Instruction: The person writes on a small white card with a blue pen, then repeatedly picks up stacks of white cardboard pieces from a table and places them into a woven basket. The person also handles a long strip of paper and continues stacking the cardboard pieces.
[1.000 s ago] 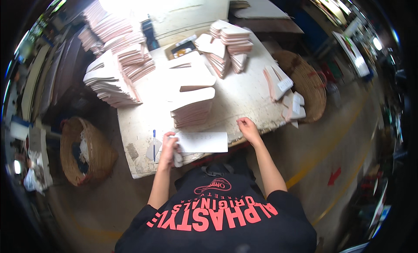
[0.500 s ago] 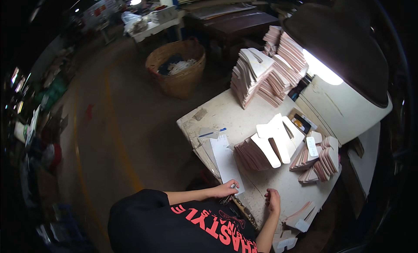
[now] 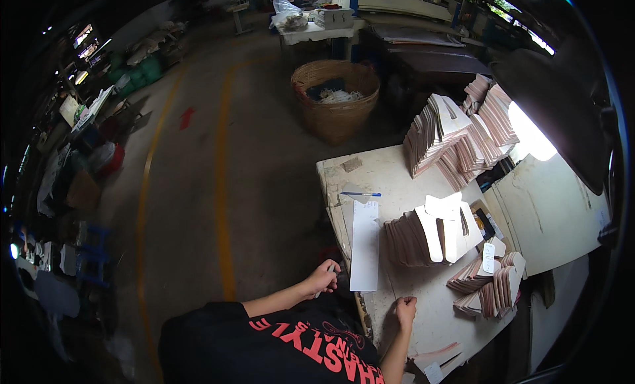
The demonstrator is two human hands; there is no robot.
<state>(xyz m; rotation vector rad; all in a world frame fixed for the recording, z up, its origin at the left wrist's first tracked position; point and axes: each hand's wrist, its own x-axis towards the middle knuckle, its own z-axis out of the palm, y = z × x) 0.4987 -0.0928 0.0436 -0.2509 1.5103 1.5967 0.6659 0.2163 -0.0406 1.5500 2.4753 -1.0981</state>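
Note:
My left hand (image 3: 322, 279) is off the table's left edge, its fingers closed round a slim grey object (image 3: 331, 268) whose kind I cannot make out. My right hand (image 3: 405, 310) is over the near part of the table, fingers curled in a pinch; whatever it may hold is too small to name. A long white paper strip (image 3: 365, 252) lies between the hands and a blue pen (image 3: 361, 194). To the right of the strip stands a stack of cut white pieces (image 3: 430, 233) with pinkish edges, brightly lit on top.
Taller stacks of cut pieces (image 3: 440, 129) stand at the table's far side. Smaller bundles (image 3: 493, 288) with a white tag sit at the right. A lamp (image 3: 552, 113) hangs low over the far right. Beyond the table stands a wicker basket (image 3: 337, 119) on the floor.
My left hand has moved off the paper strip, out past the table edge. My right hand has curled more tightly. The whole view has swung left, showing more floor.

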